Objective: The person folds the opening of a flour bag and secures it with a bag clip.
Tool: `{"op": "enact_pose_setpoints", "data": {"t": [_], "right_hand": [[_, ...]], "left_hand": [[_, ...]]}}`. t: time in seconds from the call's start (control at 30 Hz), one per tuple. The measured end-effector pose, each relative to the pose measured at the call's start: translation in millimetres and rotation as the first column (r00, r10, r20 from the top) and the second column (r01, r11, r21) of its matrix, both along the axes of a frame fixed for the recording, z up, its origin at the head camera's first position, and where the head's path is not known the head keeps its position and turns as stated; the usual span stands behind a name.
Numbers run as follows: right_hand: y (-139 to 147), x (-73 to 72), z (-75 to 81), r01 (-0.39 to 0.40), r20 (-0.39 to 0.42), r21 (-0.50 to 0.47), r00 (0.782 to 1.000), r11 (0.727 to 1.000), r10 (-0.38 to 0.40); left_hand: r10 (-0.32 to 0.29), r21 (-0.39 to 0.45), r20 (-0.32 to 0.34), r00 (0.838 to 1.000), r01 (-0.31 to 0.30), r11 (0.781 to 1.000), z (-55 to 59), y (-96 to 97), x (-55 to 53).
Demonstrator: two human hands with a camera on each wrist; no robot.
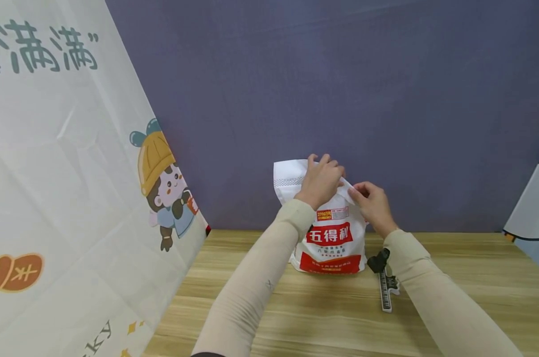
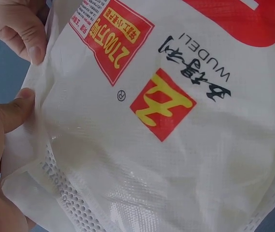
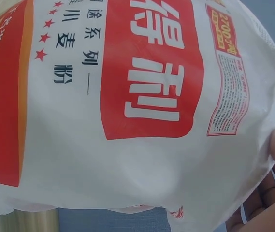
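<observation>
White woven-look plastic meets bare fingers as a person works the top of a red-printed flour bag (image 1: 327, 235), upright on a wood-grain table (image 1: 323, 317) w/ a dark backdrop (image 1: 269, 99) behind. L hand (image 1: 321, 179) pinches the top edge near mid-width, thumb on the printed face & fingers round the back; R hand (image 1: 374, 203) pinches the same edge at its R end, thumb in front, other fingers curled behind. Far L corner of the top sticks up, unheld, beside the dotted strip (image 1: 291, 182). Whether the mouth is open or sealed can't really be told, as hands & folds block that part. Risks, as judged: if the hands pull unevenly, the thin top could crease askew or slip from the R fingertips, & the loose L corner could flop over; a hard tug could tip the bag, or spill contents if the mouth is unsealed. Room: backdrop looks close behind, so prob little space that way; the table is roomier to the L & toward the viewer. On the R, a long clip-like strip (image 1: 385, 297) lies just beside the bag, partly hidden by the wrist, where a lowered R sleeve (image 1: 439, 292) could nudge it
</observation>
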State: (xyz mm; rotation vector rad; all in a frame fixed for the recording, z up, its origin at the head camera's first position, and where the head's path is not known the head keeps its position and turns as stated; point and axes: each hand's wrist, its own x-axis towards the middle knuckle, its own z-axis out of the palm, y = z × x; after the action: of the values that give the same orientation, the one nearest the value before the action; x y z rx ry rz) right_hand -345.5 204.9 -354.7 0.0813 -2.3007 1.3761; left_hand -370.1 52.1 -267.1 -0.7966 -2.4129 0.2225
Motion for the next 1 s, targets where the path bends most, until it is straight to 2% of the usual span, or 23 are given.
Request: {"op": "enact_pose_setpoints", "data": {"t": [0.33, 0.6, 1.0], "right_hand": [[4, 2.9, -2.7, 0.001, 0.053, 0.033, 0.999, 0.999, -0.003], [7, 5.2, -4.2, 0.027, 0.033, 0.078, 0.999, 0.997, -0.03], [11, 6.3, -10.0, 0.017, 0.036, 0.113, 0.999, 0.993, -0.021]], "left_hand": [[-0.018, 0.005, -0.022, 1.0, 0.018, 1.0, -0.6, -2.7, -1.0], [-0.024, 0.003, -0.031, 0.999, 0.025, 1.0, 0.0, -3.2, -0.7], [-0.025, 0.023, -0.027, 0.999, 0.025, 0.999, -0.1, -7.3, -1.5]]}}
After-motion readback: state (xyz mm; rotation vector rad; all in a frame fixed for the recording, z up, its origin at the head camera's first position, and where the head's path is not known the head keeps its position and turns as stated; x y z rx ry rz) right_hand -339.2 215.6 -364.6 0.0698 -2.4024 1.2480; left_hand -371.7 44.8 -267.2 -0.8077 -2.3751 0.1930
